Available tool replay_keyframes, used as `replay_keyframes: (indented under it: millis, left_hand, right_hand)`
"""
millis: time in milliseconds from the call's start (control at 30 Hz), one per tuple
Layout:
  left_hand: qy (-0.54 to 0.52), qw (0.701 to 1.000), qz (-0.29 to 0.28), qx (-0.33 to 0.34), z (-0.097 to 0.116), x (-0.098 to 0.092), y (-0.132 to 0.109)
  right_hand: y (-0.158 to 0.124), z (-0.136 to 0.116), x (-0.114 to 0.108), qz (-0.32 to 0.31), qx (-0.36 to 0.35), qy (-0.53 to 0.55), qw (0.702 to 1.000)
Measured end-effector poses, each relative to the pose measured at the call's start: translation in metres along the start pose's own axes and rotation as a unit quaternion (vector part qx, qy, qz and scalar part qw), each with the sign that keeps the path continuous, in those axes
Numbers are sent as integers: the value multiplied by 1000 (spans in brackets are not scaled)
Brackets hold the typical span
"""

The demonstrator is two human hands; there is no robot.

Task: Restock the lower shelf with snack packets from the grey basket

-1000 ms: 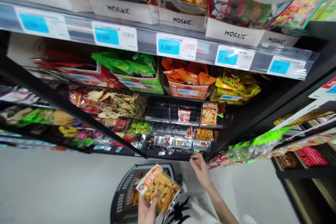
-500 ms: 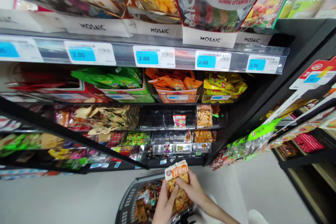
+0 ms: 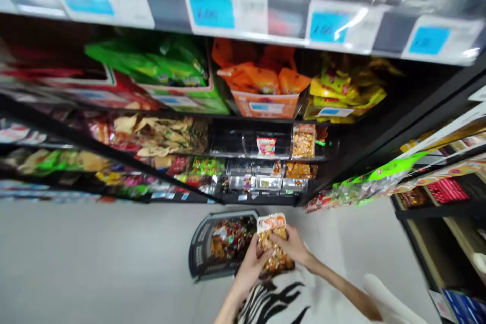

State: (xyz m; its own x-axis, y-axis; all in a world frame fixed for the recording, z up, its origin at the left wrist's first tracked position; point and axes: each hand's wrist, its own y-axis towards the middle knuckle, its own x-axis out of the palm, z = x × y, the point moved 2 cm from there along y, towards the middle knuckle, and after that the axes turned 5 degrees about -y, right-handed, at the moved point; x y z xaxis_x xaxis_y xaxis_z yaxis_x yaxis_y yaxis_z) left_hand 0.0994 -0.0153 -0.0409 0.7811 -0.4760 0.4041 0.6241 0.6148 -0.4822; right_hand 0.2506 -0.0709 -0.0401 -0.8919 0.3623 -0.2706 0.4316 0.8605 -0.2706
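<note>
A clear snack packet (image 3: 272, 255) with a white and orange header is held in front of my body, its printed face turned up. My left hand (image 3: 252, 258) grips its left edge, thumb lying across the front. On the right edge my right hand (image 3: 294, 245) is closed too, with its thumb over the upper front. Just left of the packet, a dark shopping basket (image 3: 197, 248) stands on the floor, holding packaged snacks (image 3: 231, 238). The fingers behind the packet are hidden.
Shelves rise ahead, with a price-tag rail (image 3: 281, 15) near my head. Below it sit green bags (image 3: 152, 63), orange bags (image 3: 261, 78) and yellow bags (image 3: 341, 88). A similar packet (image 3: 304, 140) lies on a lower shelf. Another rack (image 3: 436, 212) stands at right.
My view has risen and tipped downward, so the upper shelf has mostly left the picture and more floor shows. Both hands keep hold of the packet; more of the basket shows beside it.
</note>
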Motion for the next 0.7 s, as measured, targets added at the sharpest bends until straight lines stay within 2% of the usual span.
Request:
replay_keyframes:
  millis: [67,167,267,400,500,533,600,700]
  left_hand:
    - [-24,999,-24,0,4,-1,-1]
    - [-26,999,-13,13,2,-4,1]
    - [-18,999,-6,36,-2,-7,1]
    - [-4,997,3,72,-6,-9,-1]
    - [-7,997,12,77,-8,-7,-1]
    - [-5,997,19,77,-8,-5,-1]
    - [14,997,36,61,-8,-3,0]
    - [50,997,53,25,-7,-5,0]
  right_hand:
    - [4,8,4,2,7,-6,1000]
    - [10,14,8,-6,13,-5,1000]
    - [12,11,4,-31,8,43,999]
    - [13,-3,-8,-159,-10,122,980]
    - [15,-15,-20,-239,-16,113,964]
    - [17,-20,-26,-239,-22,100,966]
    - [23,-32,-43,-193,-51,68,978]
    - [41,-54,-84,-34,-108,10,994]
